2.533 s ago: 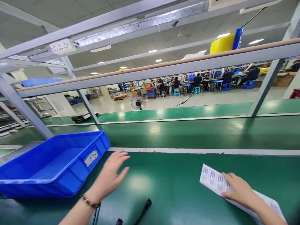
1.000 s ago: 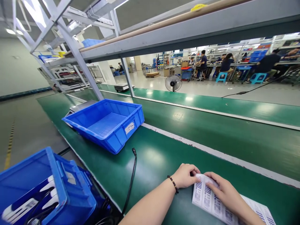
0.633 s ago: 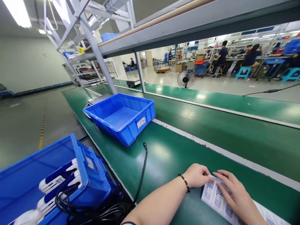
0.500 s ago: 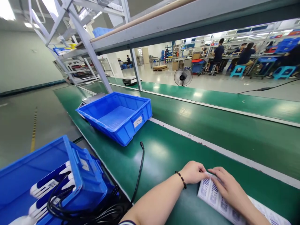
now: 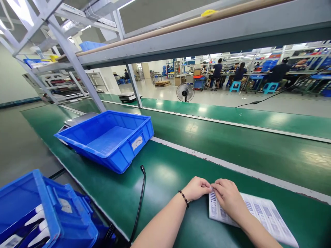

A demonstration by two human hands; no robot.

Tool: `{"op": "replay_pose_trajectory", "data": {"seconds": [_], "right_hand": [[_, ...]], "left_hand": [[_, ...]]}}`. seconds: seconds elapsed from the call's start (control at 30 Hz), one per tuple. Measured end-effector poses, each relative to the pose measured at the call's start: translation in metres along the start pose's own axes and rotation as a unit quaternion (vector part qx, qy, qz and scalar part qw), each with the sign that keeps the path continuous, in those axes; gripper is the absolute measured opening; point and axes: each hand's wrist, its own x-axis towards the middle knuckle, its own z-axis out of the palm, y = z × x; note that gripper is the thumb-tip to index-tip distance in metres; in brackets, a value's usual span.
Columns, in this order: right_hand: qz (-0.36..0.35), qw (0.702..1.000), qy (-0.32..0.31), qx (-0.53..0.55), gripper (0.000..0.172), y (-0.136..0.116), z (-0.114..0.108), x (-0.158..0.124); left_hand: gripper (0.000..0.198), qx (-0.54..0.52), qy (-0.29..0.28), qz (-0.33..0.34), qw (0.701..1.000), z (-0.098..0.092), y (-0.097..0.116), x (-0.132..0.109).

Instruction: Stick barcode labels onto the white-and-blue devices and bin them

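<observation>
A sheet of printed labels (image 5: 267, 215) with rows of barcodes lies on the green bench at the lower right. My left hand (image 5: 197, 189), with a beaded bracelet at the wrist, pinches the sheet's upper-left corner. Closed at that same corner are the fingertips of my right hand (image 5: 228, 197), whose palm and wrist cover part of the labels. The fingertips nearly meet, and whether a single label is between them cannot be made out. To the left of my forearm a black cable (image 5: 141, 198) with a connector end rests on the bench.
An empty blue bin (image 5: 126, 155) sits on the bench, left of centre. Another blue bin (image 5: 71, 215) at lower left holds blue-and-white items (image 5: 38, 220). A grey shelf beam (image 5: 181, 39) crosses above. Beyond the bench are a fan (image 5: 185, 92) and several people seated at tables.
The view has swung right and slightly up, so the bins sit further left in it. Both hands stay at the sheet's corner, and more of the sheet shows right of my right hand.
</observation>
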Motion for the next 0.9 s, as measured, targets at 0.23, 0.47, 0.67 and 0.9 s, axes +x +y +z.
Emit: {"op": "replay_pose_trajectory", "data": {"seconds": [0.23, 0.47, 0.67, 0.9], "right_hand": [[-0.011, 0.999, 0.05, -0.006, 0.021, -0.009, -0.003, 0.005], [-0.005, 0.999, 0.042, 0.004, 0.019, -0.024, -0.006, 0.009], [0.031, 0.999, 0.005, -0.015, 0.011, -0.047, -0.049, 0.015], [0.103, 0.99, 0.03, 0.092, 0.02, -0.038, -0.109, 0.022]], "left_hand": [[0.021, -0.062, 0.032, 0.013, 0.997, -0.002, 0.002, 0.001], [0.03, -0.064, 0.036, 0.02, 0.997, -0.004, 0.003, 0.001], [0.015, 0.008, 0.047, 0.038, 0.998, -0.009, 0.001, 0.004], [0.031, 0.132, 0.017, 0.041, 0.99, -0.013, 0.005, 0.002]]}}
